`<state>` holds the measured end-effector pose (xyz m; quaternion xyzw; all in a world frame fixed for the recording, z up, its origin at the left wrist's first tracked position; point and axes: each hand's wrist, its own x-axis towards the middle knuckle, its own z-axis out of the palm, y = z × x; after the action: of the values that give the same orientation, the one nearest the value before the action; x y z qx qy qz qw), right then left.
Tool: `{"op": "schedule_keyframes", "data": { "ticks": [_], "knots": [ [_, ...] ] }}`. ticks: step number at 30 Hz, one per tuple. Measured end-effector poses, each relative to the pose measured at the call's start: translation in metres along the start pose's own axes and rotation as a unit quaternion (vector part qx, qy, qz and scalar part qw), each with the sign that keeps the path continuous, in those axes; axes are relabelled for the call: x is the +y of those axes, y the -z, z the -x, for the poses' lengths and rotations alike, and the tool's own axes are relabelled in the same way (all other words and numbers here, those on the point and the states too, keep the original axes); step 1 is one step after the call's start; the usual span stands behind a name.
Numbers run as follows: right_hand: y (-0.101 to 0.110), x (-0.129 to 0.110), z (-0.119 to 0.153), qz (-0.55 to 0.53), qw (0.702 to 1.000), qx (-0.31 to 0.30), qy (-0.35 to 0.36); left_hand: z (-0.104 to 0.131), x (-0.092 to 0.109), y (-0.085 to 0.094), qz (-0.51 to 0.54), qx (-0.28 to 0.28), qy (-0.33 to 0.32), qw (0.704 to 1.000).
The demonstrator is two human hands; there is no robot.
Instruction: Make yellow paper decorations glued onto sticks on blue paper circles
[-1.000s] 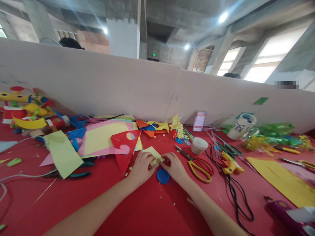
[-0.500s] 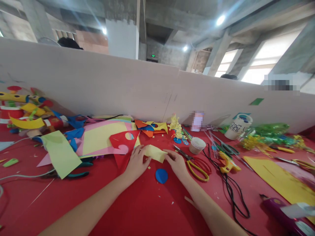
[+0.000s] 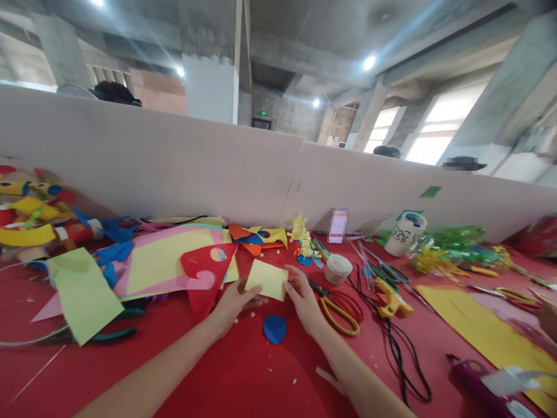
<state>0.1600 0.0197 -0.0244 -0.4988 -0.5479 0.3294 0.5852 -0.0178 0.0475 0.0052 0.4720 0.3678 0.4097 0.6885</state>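
Note:
A small pale yellow sheet of paper (image 3: 267, 278) is held up off the table between my two hands. My left hand (image 3: 235, 303) pinches its lower left corner, thumb on top. At the right edge my right hand (image 3: 303, 297) grips the paper between thumb and fingers. Just below lies a blue paper disc (image 3: 274, 330) on the red tabletop. Small yellow paper scraps (image 3: 253, 314) are scattered near my left fingers. Scissors with yellow and red handles (image 3: 343, 318) rest beside my right hand, partly behind a white cup (image 3: 338, 268).
To the left lie red cut-out paper (image 3: 204, 278), a light green sheet (image 3: 85, 296) and pliers (image 3: 115, 335). On the right are a yellow glue gun (image 3: 391, 299) with black cord, a purple glue gun (image 3: 472, 377) and yellow sheets (image 3: 474, 316). Another person's hand (image 3: 549, 313) shows at the right edge.
The yellow paper has turned from an edge-on, curved position to lie flatter and face me more. Both hands still hold it. The whole view has shifted slightly. Another person's hand has appeared at right.

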Motion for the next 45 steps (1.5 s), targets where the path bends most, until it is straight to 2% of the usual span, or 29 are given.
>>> {"op": "schedule_keyframes", "data": {
  "ticks": [3, 6, 9, 12, 15, 18, 20, 24, 26, 28, 32, 35, 40, 45],
  "knots": [
    [-0.001, 0.002, -0.001, 0.016, 1.000, 0.005, 0.005, 0.001, -0.002, -0.004, 0.009, 0.014, 0.012, 1.000],
    [-0.004, 0.002, -0.002, 0.023, 1.000, 0.004, 0.003, 0.001, -0.005, -0.002, -0.070, -0.011, 0.021, 0.997],
    [-0.008, -0.001, -0.003, -0.009, 1.000, 0.009, -0.013, -0.001, -0.009, -0.002, -0.108, 0.003, 0.007, 0.994],
    [-0.009, -0.004, -0.003, -0.054, 0.997, -0.003, -0.047, -0.003, -0.009, -0.002, -0.047, 0.026, 0.007, 0.999],
    [-0.010, -0.006, -0.002, -0.041, 0.995, -0.058, -0.065, -0.003, -0.008, -0.002, 0.014, 0.027, 0.008, 0.999],
    [-0.011, -0.008, 0.000, -0.010, 0.993, -0.099, -0.070, -0.003, -0.007, -0.002, 0.027, 0.028, 0.011, 0.999],
    [-0.011, -0.008, 0.000, -0.025, 0.992, -0.094, -0.081, -0.003, -0.007, -0.001, 0.037, 0.028, 0.015, 0.999],
    [-0.008, -0.008, -0.004, -0.099, 0.987, -0.057, -0.113, -0.002, -0.004, -0.001, 0.026, -0.016, 0.012, 0.999],
    [-0.007, -0.009, -0.005, -0.112, 0.984, -0.059, -0.122, -0.001, -0.003, -0.002, -0.011, -0.045, -0.009, 0.999],
    [-0.008, -0.010, -0.005, -0.117, 0.981, -0.075, -0.131, -0.001, -0.004, -0.002, -0.055, -0.052, -0.029, 0.997],
    [-0.012, -0.012, -0.003, -0.131, 0.974, -0.115, -0.145, -0.002, -0.009, -0.003, -0.122, 0.002, -0.043, 0.992],
    [-0.012, -0.013, -0.002, -0.127, 0.973, -0.121, -0.151, -0.002, -0.009, -0.005, -0.119, 0.046, -0.044, 0.991],
    [-0.008, -0.015, -0.002, -0.123, 0.972, -0.141, -0.140, 0.001, -0.002, -0.009, -0.064, 0.065, -0.013, 0.996],
    [-0.008, -0.015, -0.003, -0.125, 0.974, -0.127, -0.139, 0.004, 0.003, -0.013, -0.052, 0.077, 0.007, 0.996]
  ]
}}
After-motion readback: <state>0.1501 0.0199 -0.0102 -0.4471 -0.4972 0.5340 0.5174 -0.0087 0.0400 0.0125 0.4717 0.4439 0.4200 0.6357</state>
